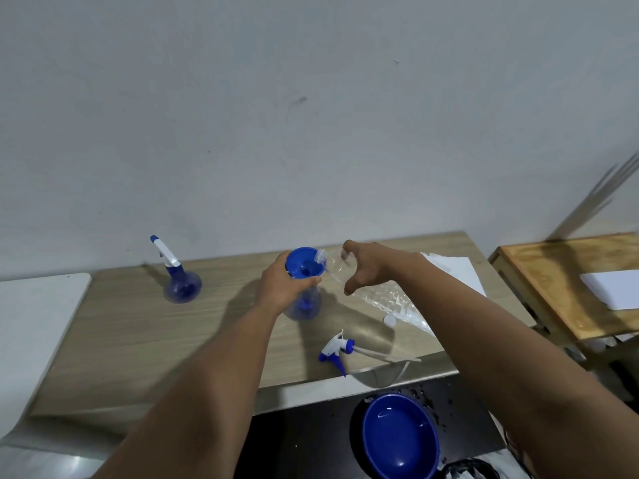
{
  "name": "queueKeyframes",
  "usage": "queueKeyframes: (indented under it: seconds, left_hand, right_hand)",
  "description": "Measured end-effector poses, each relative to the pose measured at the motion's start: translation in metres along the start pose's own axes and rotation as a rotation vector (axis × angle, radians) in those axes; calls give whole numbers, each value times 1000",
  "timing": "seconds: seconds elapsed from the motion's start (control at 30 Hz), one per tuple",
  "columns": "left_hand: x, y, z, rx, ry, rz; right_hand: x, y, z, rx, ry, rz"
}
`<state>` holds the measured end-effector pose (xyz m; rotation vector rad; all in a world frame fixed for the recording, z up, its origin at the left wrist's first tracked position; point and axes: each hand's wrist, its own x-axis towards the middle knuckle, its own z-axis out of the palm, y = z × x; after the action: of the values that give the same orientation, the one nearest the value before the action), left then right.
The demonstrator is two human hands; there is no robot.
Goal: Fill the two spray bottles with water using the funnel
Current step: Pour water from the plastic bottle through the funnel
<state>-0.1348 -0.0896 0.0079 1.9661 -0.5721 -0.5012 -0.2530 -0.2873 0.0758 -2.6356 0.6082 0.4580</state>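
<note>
Left hand (pixel 281 283) grips funnel (pixel 302 262); right hand (pixel 368 267) tips clear bottle (pixel 333 264), seemingly pouring.

Glossy blue plastic funnel (pixel 302 262); seemingly matt wood-grain table (pixel 138 326).

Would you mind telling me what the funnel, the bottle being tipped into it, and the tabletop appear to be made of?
The funnel looks like opaque blue moulded plastic with a smooth, slightly glossy surface. The water bottle in the right hand seems to be thin clear plastic: the table shows through it. The tabletop shows pale wood grain with a matte finish, probably laminate, though real wood cannot be ruled out.
</note>
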Motion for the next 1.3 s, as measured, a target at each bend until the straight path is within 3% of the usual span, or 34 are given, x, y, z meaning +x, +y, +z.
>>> queueKeyframes:
  seconds: [1.3]
  left_hand:
    - [-2, -1, 7, 23, 13, 18]
  right_hand:
    - [-11, -14, -1, -152, 42, 37]
